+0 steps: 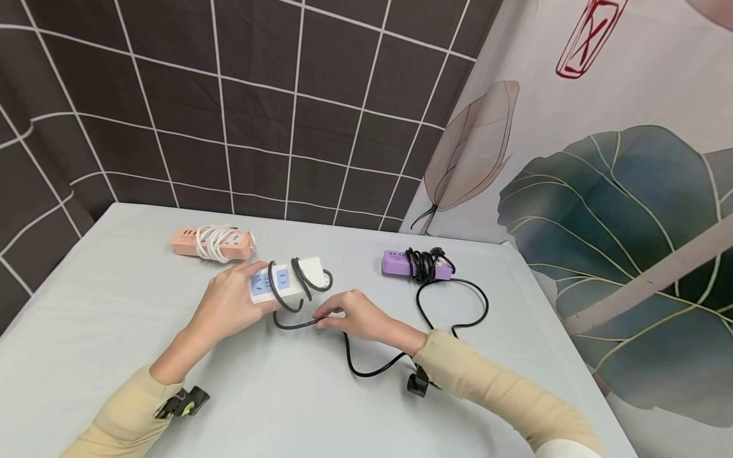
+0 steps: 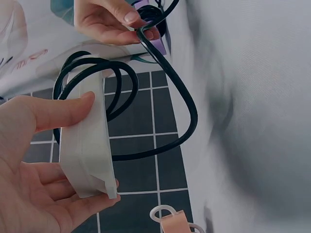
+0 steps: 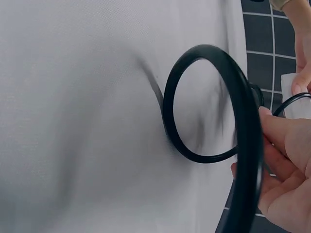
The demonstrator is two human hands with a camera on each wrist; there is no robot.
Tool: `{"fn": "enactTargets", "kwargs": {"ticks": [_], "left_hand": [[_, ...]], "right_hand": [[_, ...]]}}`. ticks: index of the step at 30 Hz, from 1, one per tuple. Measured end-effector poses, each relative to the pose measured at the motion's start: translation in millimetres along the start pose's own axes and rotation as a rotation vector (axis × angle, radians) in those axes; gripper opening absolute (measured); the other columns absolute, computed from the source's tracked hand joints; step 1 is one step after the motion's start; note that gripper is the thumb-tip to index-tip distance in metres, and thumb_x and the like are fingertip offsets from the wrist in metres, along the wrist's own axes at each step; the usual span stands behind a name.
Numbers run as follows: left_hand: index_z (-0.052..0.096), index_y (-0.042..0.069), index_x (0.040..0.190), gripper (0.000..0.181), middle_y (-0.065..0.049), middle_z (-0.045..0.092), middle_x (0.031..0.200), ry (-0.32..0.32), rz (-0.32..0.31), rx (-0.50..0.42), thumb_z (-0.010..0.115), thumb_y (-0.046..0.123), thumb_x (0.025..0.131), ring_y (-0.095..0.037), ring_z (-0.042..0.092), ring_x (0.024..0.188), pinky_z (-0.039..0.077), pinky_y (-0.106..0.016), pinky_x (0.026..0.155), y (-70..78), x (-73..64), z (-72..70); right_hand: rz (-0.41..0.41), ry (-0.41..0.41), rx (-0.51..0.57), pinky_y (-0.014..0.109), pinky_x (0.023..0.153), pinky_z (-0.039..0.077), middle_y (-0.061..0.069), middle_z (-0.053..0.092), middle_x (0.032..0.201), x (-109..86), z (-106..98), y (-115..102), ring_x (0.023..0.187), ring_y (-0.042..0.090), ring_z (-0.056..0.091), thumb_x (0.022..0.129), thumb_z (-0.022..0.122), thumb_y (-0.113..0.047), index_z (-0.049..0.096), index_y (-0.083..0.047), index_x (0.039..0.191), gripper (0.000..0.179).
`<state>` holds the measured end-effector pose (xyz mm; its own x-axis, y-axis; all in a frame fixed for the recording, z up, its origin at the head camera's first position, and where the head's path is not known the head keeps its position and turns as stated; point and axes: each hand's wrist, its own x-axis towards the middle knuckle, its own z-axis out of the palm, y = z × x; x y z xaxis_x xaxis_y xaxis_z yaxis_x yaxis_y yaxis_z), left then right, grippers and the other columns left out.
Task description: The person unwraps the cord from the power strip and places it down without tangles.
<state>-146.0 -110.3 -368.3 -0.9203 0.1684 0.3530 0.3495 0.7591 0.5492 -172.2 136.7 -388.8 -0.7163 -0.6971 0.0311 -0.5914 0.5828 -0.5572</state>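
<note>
My left hand (image 1: 233, 299) grips one end of a white power strip (image 1: 292, 278) with blue socket faces, raised over the table. In the left wrist view the thumb lies along one side of the strip (image 2: 87, 141) and fingers curl beneath its end. Loose turns of black cord (image 2: 187, 104) loop around the strip. To the right, my right hand (image 1: 357, 315) pinches that cord between thumb and fingertips. From there the cord (image 1: 366, 374) sags and runs right across the table. In the right wrist view a big bend of cord (image 3: 206, 51) hangs close to the camera.
A peach power strip (image 1: 183, 242) wrapped in white cord (image 1: 213, 243) lies at the back left of the pale table (image 1: 275, 407). At the back right lies a purple power strip (image 1: 395, 264) wrapped in black cord (image 1: 422, 266). A dark checked cloth (image 1: 252, 114) hangs behind.
</note>
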Motion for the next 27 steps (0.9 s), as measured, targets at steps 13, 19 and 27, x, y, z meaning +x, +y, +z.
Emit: {"fn": "enactTargets", "kwargs": {"ticks": [13, 19, 27], "left_hand": [[0.061, -0.004, 0.119, 0.065, -0.027, 0.065, 0.112, -0.010, -0.017, -0.010, 0.085, 0.017, 0.063, -0.035, 0.062, 0.090, 0.048, -0.048, 0.074, 1.6, -1.0, -1.1], [0.060, -0.005, 0.120, 0.066, -0.029, 0.063, 0.118, -0.029, -0.023, -0.025, 0.085, 0.016, 0.063, -0.038, 0.062, 0.095, 0.050, -0.050, 0.077, 2.2, -2.8, 0.1], [0.060, -0.008, 0.118, 0.066, -0.030, 0.064, 0.113, -0.014, 0.015, -0.018, 0.086, 0.015, 0.061, -0.040, 0.063, 0.097, 0.050, -0.052, 0.080, 3.2, -5.7, 2.8]], "right_hand": [[-0.021, 0.089, -0.012, 0.014, 0.076, 0.051, 0.004, 0.074, 0.093, 1.3, -1.9, 9.5, 0.085, 0.012, 0.067, 0.086, 0.070, -0.008, 0.075, -0.006, 0.097, 0.013], [-0.001, 0.142, -0.032, 0.014, 0.073, 0.051, 0.006, 0.074, 0.091, 1.2, -6.7, 16.3, 0.081, 0.014, 0.066, 0.084, 0.069, -0.003, 0.075, -0.005, 0.094, 0.011], [0.047, 0.220, -0.097, 0.016, 0.067, 0.051, 0.006, 0.073, 0.086, 4.0, -14.2, 21.4, 0.076, 0.014, 0.066, 0.084, 0.071, -0.006, 0.073, -0.005, 0.088, 0.005]]}}
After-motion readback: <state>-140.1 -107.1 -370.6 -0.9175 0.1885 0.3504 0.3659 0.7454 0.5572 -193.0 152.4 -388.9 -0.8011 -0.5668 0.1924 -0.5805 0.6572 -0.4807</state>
